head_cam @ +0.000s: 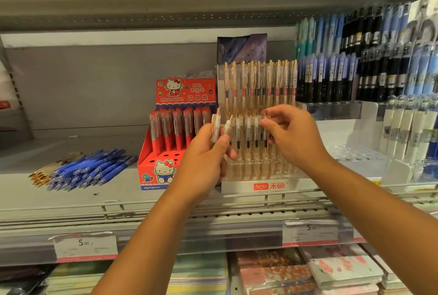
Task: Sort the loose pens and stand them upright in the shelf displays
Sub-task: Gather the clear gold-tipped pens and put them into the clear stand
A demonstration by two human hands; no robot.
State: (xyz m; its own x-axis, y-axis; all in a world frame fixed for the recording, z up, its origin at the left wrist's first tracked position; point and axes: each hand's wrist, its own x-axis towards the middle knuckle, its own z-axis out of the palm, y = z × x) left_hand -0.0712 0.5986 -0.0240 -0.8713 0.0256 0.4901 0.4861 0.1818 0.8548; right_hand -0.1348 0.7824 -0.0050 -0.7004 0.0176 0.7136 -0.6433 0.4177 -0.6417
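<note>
My left hand (203,152) grips a small bunch of clear, gold-clipped pens (219,126), upright, in front of the clear tiered hesu display (258,128). My right hand (291,135) pinches one gold-clipped pen (266,118) by its top at the display's lower row. Many matching pens stand upright in both rows. A loose pile of blue pens (92,169) lies on the shelf at the left, with a few gold-tipped clear pens (43,173) beside it.
A red Hello Kitty pen box (166,152) stands left of the clear display. Blue, black and white pen racks (369,69) fill the right. The shelf has a wire front rail (118,209) and price tags. Notebooks (308,271) lie on the shelf below.
</note>
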